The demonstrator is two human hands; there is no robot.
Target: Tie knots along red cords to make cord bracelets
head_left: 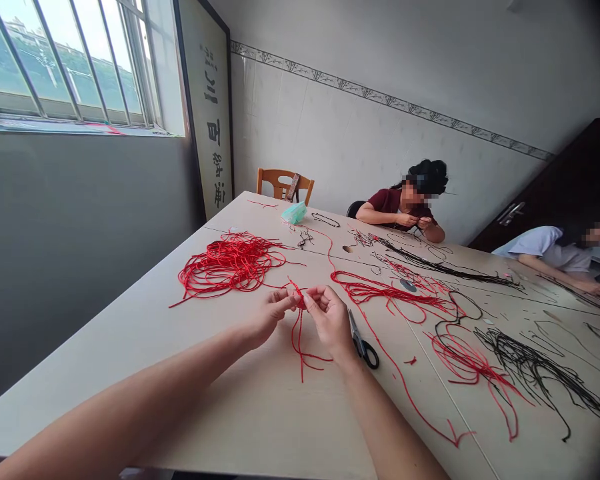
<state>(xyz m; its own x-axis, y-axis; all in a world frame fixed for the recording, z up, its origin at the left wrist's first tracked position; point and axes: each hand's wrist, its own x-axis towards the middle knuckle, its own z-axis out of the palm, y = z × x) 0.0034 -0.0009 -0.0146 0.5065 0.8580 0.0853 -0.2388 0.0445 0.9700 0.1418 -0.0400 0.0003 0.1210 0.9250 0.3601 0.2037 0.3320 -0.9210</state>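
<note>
Head view: you seem to be working a knot in a thin red cord bundle [299,291], pinched between thumb and forefinger of your left hand [275,312] and of your right hand [330,319]; the next move probably calls for steady tension from both pinches. The bundle sits between your fingertips above the pale flat-topped table [280,417], loose ends hanging below, black-handled metal scissors [359,341] just beside your right wrist

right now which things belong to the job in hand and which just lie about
Likely the job's:
- thin red cord, pinched by left hand and right hand
- tangled red cord heap
- black-handled metal scissors

Apparently just lying about:
- crumpled pale-green bundle
- thin black cords
</note>
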